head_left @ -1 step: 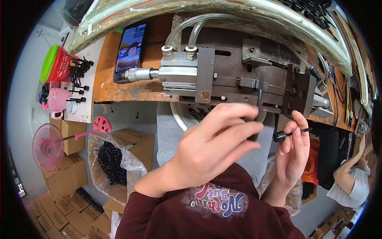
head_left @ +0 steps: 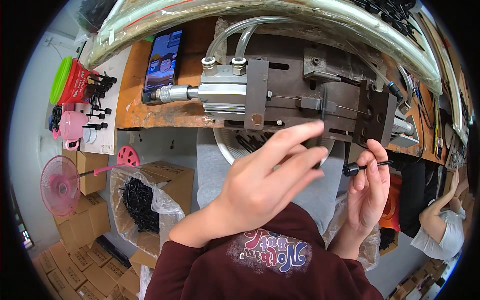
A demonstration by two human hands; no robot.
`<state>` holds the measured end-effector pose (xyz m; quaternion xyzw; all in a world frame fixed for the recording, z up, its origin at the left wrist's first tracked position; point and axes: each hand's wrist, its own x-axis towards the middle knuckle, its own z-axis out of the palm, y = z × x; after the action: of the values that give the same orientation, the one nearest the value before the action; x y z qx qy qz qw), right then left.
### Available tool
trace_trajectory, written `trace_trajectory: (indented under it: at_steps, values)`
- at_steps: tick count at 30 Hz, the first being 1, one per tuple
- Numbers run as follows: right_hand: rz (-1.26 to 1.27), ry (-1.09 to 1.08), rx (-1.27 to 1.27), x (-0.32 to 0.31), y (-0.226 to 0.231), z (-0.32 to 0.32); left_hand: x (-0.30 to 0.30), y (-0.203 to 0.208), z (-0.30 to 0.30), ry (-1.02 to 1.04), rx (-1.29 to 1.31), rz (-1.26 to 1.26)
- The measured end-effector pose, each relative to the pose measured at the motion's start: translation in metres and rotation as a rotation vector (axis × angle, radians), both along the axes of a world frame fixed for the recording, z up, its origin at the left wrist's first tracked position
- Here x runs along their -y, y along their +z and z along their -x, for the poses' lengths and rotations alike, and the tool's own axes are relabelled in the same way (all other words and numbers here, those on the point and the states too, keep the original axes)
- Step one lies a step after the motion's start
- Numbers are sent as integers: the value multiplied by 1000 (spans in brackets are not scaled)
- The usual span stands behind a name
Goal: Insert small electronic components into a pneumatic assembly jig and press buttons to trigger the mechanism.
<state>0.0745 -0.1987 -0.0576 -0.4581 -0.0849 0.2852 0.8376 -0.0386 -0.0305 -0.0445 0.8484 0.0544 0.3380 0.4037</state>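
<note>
My left hand [head_left: 265, 182] is raised before the metal fixture, fingers bent and slightly blurred. A thin dark rod [head_left: 325, 102] runs upright from its fingertips, overlapping the fixture's small middle block [head_left: 311, 103]; whether rod and block touch I cannot tell. Lower right of the fixture, my right hand [head_left: 369, 187] pinches a black plastic stem with a round knobbed head [head_left: 351, 170]; the head points left and the thin end sticks out right past the fingers. On the fixture, a silver air cylinder [head_left: 225, 95] stands left and a dark drilled block [head_left: 372, 115] right.
A phone [head_left: 162, 65] playing a cartoon lies left of the cylinder. Below the bench edge is a white basket [head_left: 223, 150] with black parts. A plastic-lined box [head_left: 167, 210] of black parts and a pink fan [head_left: 61, 185] stand left. Another person's arm [head_left: 440, 215] shows at right.
My left hand and the dark rod have shifted slightly left, the fingertips spreading a little. My right hand holds its black stem in the same place.
</note>
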Motion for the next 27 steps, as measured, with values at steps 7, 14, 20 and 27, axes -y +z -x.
trace_trajectory:
  at_steps: [7, 14, 20, 27]
  values:
    - [27, 31, 100, 5, 2, 1, 3, -17, -16, 117, -155, -418]
    - [56, 66, 95, 6, 6, -1, 1, -9, -25, 130, -199, -504]
    - [71, 90, 168, 7, 6, -1, 0, -11, -24, 115, -215, -466]
    - [232, 81, 183, 3, 4, -1, -3, -8, -23, 92, -189, -407]
